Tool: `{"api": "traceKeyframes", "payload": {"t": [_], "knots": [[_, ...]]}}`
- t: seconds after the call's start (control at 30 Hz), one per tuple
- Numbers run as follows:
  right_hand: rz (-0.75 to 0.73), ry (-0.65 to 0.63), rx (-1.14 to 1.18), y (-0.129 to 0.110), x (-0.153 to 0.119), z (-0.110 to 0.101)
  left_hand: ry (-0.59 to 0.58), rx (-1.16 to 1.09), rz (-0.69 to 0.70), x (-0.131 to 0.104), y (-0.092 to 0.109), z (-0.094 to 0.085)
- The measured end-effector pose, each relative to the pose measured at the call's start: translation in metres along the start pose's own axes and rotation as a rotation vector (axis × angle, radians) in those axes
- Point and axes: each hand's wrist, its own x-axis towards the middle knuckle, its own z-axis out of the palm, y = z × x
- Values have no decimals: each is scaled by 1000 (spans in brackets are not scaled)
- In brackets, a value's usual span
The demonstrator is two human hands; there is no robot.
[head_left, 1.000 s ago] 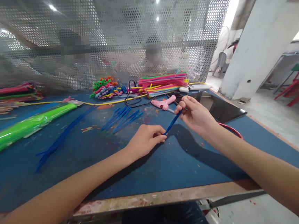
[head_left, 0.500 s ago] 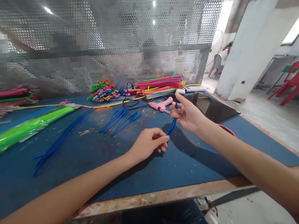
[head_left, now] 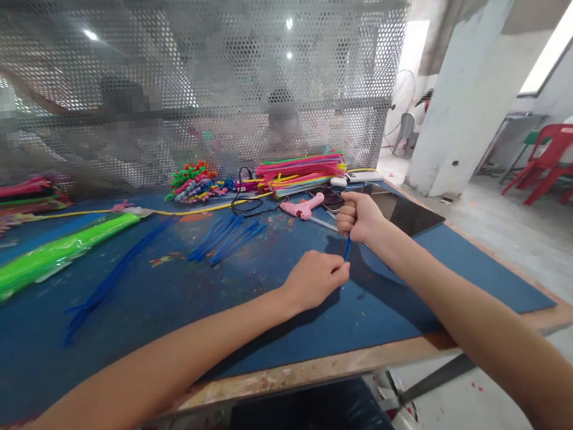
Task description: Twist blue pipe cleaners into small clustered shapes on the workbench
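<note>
Between my two hands a short stretch of blue pipe cleaner (head_left: pixel 347 248) shows; the rest of it is hidden in my fingers. My left hand (head_left: pixel 317 277) pinches its lower end above the table. My right hand (head_left: pixel 359 216) is closed in a fist around the upper part, thumb on top. To the left of my hands lie several folded blue pipe cleaners (head_left: pixel 225 237). Farther left is a loose bunch of long, straight blue pipe cleaners (head_left: pixel 116 273). A pink glue gun (head_left: pixel 303 207) rests just beyond my hands.
A bright green plastic-wrapped bundle (head_left: pixel 54 259) lies at left. Along the perforated metal screen (head_left: pixel 214 81) are stacked colourful pipe cleaners (head_left: pixel 307 169), a twisted multicoloured pile (head_left: pixel 196 183) and a yellow cable (head_left: pixel 200 209). A dark glossy panel (head_left: pixel 411 214) sits at right, near a white power strip (head_left: pixel 363 177).
My right hand has closed from a loose hold into a fist around the blue pipe cleaner. My left hand has moved right, and less of the pipe cleaner shows. The view has shifted slightly.
</note>
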Motion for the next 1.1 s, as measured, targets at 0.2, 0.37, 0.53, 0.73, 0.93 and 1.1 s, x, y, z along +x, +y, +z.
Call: {"api": "traceKeyframes", "payload": {"t": [0.2, 0.37, 0.53, 0.73, 0.93, 1.1], "knots": [[65, -7, -27, -1, 11, -5, -20, -12, 13, 2, 1, -5], [69, -30, -41, 0, 12, -5, -35, 16, 46, 2, -2, -8], [39, -48, -66, 2, 9, -1, -34, 4, 65, 2, -2, -10], [8, -55, -76, 7, 8, 2, -34, 5, 59, -2, 0, -9], [-18, -62, -68, 6, 10, 1, -57, -17, 66, -1, 0, -13], [-166, -93, -75, 1, 13, -4, 39, -256, -69, 1, -15, -17]]}}
